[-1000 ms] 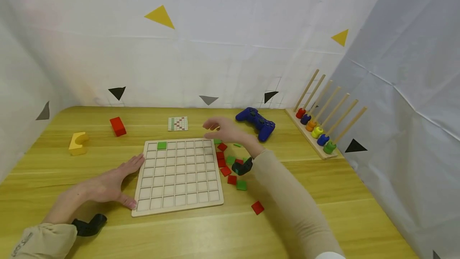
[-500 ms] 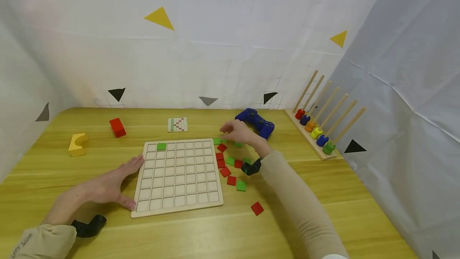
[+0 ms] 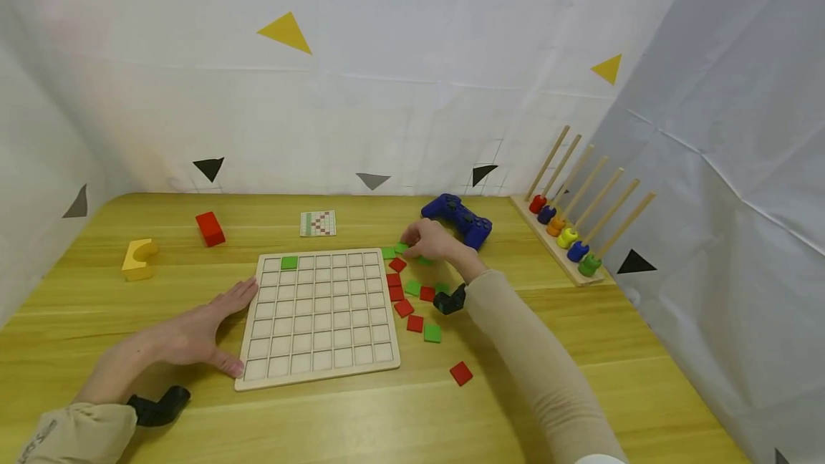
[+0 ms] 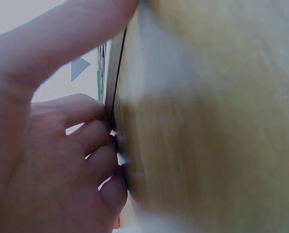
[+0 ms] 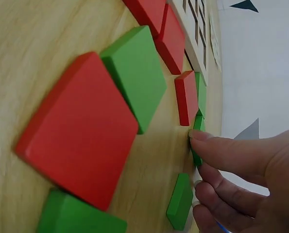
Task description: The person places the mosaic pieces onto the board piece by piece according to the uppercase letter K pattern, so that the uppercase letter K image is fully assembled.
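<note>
A wooden grid board lies on the table, with one green tile in its top row. My left hand is spread along the board's left side, thumb at the lower corner and fingertips against the edge; in the left wrist view its fingers meet that edge. Beyond the board's upper right corner my right hand pinches a green tile between thumb and fingertips, low at the table. Loose red tiles and green tiles lie scattered around it.
A small pattern card lies behind the board. A blue game controller sits just behind my right hand. Farther right stands a peg rack with coloured beads. A red block and a yellow arch block are at the left.
My right hand has moved right from above the board's upper right corner, then down onto the loose tiles, and now pinches a green one. The left hand stays in place.
</note>
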The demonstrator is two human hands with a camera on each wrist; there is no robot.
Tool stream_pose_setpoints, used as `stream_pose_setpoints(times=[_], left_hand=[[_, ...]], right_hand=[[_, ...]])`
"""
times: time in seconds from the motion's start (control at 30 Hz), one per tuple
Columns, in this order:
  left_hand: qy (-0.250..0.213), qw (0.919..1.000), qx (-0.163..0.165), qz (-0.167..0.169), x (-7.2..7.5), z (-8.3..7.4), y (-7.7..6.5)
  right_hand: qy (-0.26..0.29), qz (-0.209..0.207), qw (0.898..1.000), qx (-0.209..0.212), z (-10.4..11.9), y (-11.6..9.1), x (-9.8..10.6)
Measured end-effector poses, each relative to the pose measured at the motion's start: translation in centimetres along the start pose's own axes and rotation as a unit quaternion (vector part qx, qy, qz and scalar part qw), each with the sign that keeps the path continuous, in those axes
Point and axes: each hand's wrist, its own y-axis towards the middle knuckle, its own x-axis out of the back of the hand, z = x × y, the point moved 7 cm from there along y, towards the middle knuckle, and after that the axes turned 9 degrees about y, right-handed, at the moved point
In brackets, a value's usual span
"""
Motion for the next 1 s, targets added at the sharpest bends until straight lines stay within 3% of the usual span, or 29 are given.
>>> stream_pose_setpoints(times=[1.0], left_hand=[[0.002, 0.9999, 0.01, 0.004, 0.07, -0.06, -0.01]], right_hand=[[-0.025, 0.007, 1.0, 0.011, -0.02, 0.5, -0.45]])
